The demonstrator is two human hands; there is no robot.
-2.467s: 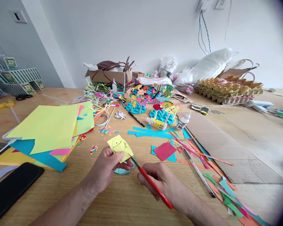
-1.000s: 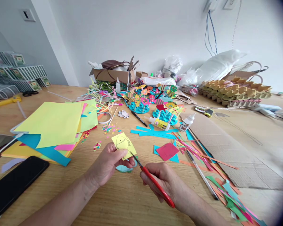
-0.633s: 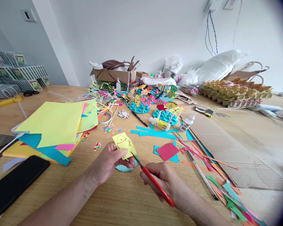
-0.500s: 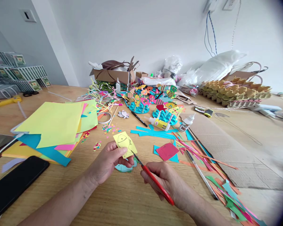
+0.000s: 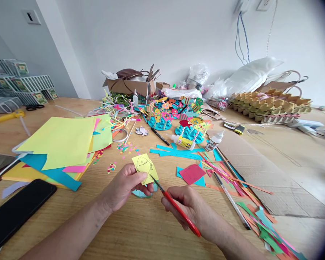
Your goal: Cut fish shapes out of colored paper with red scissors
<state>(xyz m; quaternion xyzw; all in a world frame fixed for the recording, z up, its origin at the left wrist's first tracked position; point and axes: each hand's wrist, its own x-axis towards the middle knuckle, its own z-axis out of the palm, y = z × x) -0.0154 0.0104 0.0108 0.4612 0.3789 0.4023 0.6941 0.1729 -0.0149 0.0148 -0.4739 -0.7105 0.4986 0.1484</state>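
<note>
Between the thumb and fingers of my left hand [image 5: 127, 184] is a small yellow paper [image 5: 143, 164] with a fish outline drawn on it in black. My right hand [image 5: 185, 206] is closed around red-handled scissors [image 5: 176, 207]. Their dark blades reach the lower right edge of the yellow paper, by the fish's tail. Under my left fingers, a light blue paper fish [image 5: 139, 193] lies on the table, partly hidden. To the right, a crimson paper piece [image 5: 192, 174] rests on blue paper.
Coloured sheets [image 5: 62, 137] and a black phone [image 5: 18, 216] lie at left. Behind stand finished fish on blue bases [image 5: 189, 135], near a lying glue bottle [image 5: 182, 142] and an upright one [image 5: 215, 141]. Paper strips [image 5: 268, 227], a pen [image 5: 233, 202] and cardboard [image 5: 260, 173] are at right.
The yellow paper has turned slightly in my left hand and shifted a little. The scissors stay at its lower right edge, almost unmoved.
</note>
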